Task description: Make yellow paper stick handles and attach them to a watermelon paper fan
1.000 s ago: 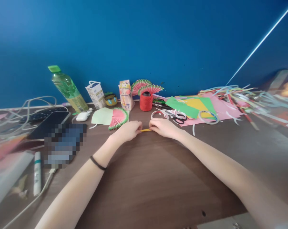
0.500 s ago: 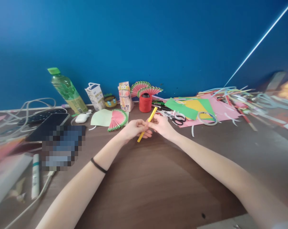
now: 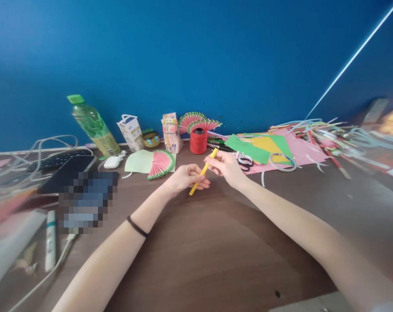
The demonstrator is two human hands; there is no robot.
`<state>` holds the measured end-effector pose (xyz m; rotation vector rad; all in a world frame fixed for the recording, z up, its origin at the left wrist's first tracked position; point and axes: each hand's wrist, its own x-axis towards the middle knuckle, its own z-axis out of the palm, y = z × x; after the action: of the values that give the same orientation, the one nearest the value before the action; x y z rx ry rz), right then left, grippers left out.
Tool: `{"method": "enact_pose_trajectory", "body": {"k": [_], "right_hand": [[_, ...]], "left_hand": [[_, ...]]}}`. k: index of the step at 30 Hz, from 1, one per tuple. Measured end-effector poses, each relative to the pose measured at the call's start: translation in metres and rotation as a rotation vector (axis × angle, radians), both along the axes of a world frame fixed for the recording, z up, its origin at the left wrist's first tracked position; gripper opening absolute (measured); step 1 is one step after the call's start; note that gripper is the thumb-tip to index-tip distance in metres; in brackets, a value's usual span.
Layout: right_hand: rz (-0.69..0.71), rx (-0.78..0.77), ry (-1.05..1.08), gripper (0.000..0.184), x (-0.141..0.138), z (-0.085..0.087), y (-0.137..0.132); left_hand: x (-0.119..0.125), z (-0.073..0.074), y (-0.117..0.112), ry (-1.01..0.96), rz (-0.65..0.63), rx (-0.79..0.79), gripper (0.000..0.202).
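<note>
A narrow folded yellow paper strip [image 3: 203, 172] is held tilted above the brown table [image 3: 196, 251], its upper end toward the right. My left hand [image 3: 185, 178] pinches its lower part with closed fingers. My right hand [image 3: 226, 166] grips its upper part, fingers closed too. Just behind my left hand lies a pink and green pleated paper fan [image 3: 160, 164] on a pale green sheet.
Along the blue wall stand a green bottle [image 3: 91, 125], a small carton [image 3: 130, 132], a decorated box [image 3: 171, 132], a red thread spool [image 3: 198, 141] and more paper fans. Scissors [image 3: 245, 160], tape rings and coloured paper [image 3: 264, 147] lie right. A phone, cables and a marker [image 3: 50, 240] lie left.
The strip was pressed flat on the table between both hands; both hands have lifted it and tilted it up. My right hand has since shifted slightly right.
</note>
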<state>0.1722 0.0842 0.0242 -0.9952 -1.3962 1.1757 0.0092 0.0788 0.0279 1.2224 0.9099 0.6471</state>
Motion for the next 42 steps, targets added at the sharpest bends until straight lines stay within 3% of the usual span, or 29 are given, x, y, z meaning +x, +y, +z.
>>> {"method": "enact_pose_trajectory", "body": {"k": [3, 12, 22, 32, 42], "right_hand": [[-0.044, -0.024, 0.047, 0.028, 0.004, 0.003, 0.003], [-0.005, -0.054, 0.039, 0.042, 0.009, 0.003, 0.01], [-0.068, -0.056, 0.042, 0.051, 0.018, 0.003, 0.019], [-0.078, -0.069, 0.06, 0.039, 0.019, -0.003, 0.022], [-0.011, -0.176, 0.083, 0.032, 0.019, -0.005, 0.019]], "left_hand": [[0.0, 0.0, 0.0, 0.002, -0.012, 0.005, 0.012], [-0.008, -0.006, 0.007, -0.016, -0.074, 0.033, 0.013], [-0.027, 0.002, 0.015, 0.268, -0.231, -0.004, 0.023], [-0.033, 0.003, 0.019, 0.224, -0.233, 0.027, 0.024], [-0.037, 0.001, 0.02, 0.33, -0.21, 0.148, 0.025]]}}
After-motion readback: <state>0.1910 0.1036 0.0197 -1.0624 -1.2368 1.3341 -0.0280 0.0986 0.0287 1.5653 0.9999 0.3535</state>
